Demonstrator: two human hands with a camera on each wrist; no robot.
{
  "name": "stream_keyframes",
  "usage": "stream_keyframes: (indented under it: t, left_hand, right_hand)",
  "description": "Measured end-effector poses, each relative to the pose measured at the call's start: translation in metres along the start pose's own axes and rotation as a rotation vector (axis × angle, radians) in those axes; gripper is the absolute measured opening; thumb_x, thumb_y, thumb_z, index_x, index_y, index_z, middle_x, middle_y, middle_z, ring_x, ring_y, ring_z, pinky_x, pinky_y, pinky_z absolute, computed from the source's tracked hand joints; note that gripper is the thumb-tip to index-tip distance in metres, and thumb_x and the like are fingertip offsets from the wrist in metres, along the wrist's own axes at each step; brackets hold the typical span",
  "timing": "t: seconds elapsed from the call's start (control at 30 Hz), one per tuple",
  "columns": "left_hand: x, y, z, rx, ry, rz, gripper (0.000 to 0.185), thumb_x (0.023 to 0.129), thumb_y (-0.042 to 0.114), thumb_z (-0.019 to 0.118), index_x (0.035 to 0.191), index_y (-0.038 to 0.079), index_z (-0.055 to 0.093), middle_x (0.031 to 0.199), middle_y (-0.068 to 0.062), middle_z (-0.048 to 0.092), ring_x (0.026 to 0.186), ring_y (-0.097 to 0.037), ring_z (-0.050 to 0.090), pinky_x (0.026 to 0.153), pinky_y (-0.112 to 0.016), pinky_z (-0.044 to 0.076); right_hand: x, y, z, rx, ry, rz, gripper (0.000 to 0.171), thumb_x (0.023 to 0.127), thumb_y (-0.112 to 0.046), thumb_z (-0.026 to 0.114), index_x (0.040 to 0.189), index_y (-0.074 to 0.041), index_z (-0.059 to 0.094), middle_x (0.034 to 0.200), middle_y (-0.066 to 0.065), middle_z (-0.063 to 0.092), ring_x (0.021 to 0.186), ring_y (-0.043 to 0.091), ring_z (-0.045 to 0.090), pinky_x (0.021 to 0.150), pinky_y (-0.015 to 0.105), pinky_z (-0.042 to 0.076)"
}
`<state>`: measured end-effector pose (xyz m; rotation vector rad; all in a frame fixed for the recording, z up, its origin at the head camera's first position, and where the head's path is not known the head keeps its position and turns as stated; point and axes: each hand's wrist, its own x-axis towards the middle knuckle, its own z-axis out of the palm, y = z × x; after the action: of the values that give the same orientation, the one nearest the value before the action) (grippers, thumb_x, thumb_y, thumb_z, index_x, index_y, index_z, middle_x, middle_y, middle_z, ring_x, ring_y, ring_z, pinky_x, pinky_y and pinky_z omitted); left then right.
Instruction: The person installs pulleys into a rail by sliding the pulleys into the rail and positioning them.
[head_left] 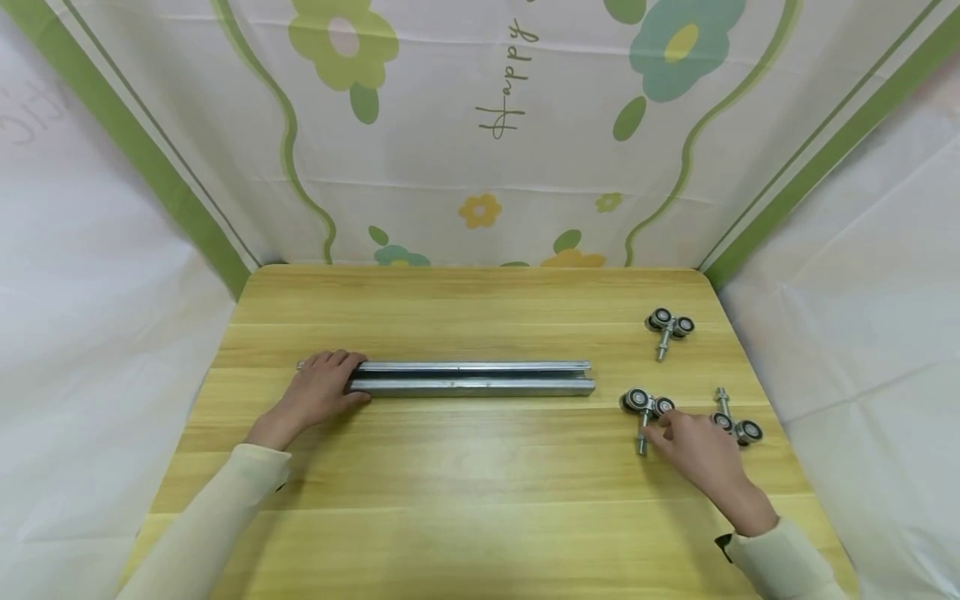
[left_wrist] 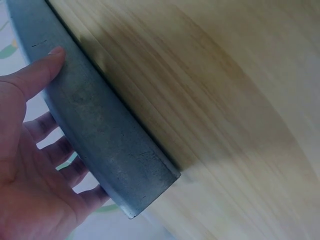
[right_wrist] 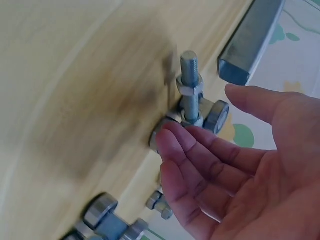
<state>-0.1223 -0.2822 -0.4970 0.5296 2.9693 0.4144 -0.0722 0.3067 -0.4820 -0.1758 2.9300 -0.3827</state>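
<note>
Beside right fingers (right_wrist: 220, 172), roller trolley (right_wrist: 190, 106), possibly touching

Table: I have it across my whole working view, with the back cloth (head_left: 480, 158) behind the table (head_left: 480, 475).
Rail: I see the rail (head_left: 472, 388) lying left to right on it.
Rail's left end: under the left hand (head_left: 318, 389), thumb on the near side, fingers on the far.
Far roller (head_left: 670, 325): right of the rail and behind its line.
Middle roller (head_left: 638, 401): just right of the rail's right end, slightly nearer me.
Right hand (head_left: 701, 450): between middle and outer rollers, fingertips beside the former; I can't tell contact.
Outer roller (head_left: 724, 422): farthest right.
</note>
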Motion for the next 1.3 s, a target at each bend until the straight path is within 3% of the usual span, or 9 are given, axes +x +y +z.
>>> stream_keyframes:
  t: [0.07,0.2,0.3,0.53,0.77,1.07,1.3]
  left_hand:
    - [0.0,0.0,0.0,0.0,-0.002,-0.004,0.06,0.093,0.032,0.084,0.139,0.0,0.061,0.134,-0.027,0.065,0.127,-0.051,0.058,0.111,-0.07,0.039]
    - [0.0,0.0,-0.001,0.0,-0.006,-0.003,0.061,0.094,0.032,0.083,0.139,0.0,0.06,0.134,-0.027,0.065,0.127,-0.051,0.057,0.111,-0.07,0.039]
    - [0.0,0.0,-0.001,-0.002,-0.003,0.001,0.061,0.094,0.032,0.083,0.14,-0.001,0.06,0.134,-0.027,0.065,0.127,-0.051,0.057,0.111,-0.07,0.039]
    - [-0.001,0.0,-0.001,0.014,0.012,0.005,0.062,0.094,0.032,0.083,0.141,-0.001,0.06,0.132,-0.025,0.065,0.126,-0.049,0.058,0.111,-0.068,0.04]
    - [0.0,-0.001,-0.002,0.022,0.021,0.011,0.062,0.094,0.032,0.083,0.14,-0.001,0.06,0.131,-0.025,0.066,0.124,-0.049,0.058,0.11,-0.068,0.04]
    - [-0.002,-0.002,0.002,0.011,0.047,0.027,0.061,0.092,0.032,0.085,0.138,-0.001,0.061,0.129,-0.025,0.067,0.122,-0.048,0.06,0.111,-0.067,0.04]
    - [-0.005,-0.002,0.003,0.019,0.039,0.019,0.06,0.092,0.033,0.084,0.138,0.0,0.062,0.13,-0.025,0.067,0.124,-0.048,0.059,0.113,-0.066,0.039]
  right_hand:
    - [0.001,-0.002,0.003,0.011,-0.01,0.026,0.044,0.101,-0.041,0.071,0.109,0.001,0.078,0.076,0.008,0.073,0.051,0.014,0.054,0.04,0.03,0.039]
    - [0.003,-0.005,0.01,0.018,-0.047,0.051,0.037,0.102,-0.043,0.07,0.092,-0.009,0.079,0.056,-0.004,0.051,0.047,0.012,0.039,0.041,0.025,0.028]
    - [0.004,-0.007,0.015,0.013,-0.051,0.058,0.036,0.101,-0.043,0.07,0.077,-0.017,0.073,0.053,-0.005,0.043,0.047,0.011,0.035,0.043,0.025,0.026]
    - [0.007,-0.011,0.02,0.007,0.006,0.07,0.047,0.098,-0.042,0.075,0.061,-0.019,0.056,0.052,-0.004,0.041,0.046,0.013,0.037,0.042,0.027,0.027]
    - [0.009,-0.011,0.023,0.009,0.034,0.082,0.044,0.095,-0.035,0.078,0.061,-0.018,0.055,0.053,-0.003,0.042,0.047,0.014,0.041,0.041,0.028,0.029]
    - [0.007,-0.004,0.017,0.011,0.083,0.081,0.038,0.084,-0.016,0.064,0.056,-0.02,0.039,0.051,-0.006,0.031,0.047,0.013,0.032,0.043,0.028,0.024]
    - [0.009,-0.001,0.006,0.031,0.06,0.062,0.039,0.087,-0.014,0.063,0.057,-0.02,0.038,0.052,-0.007,0.03,0.049,0.011,0.029,0.045,0.025,0.023]
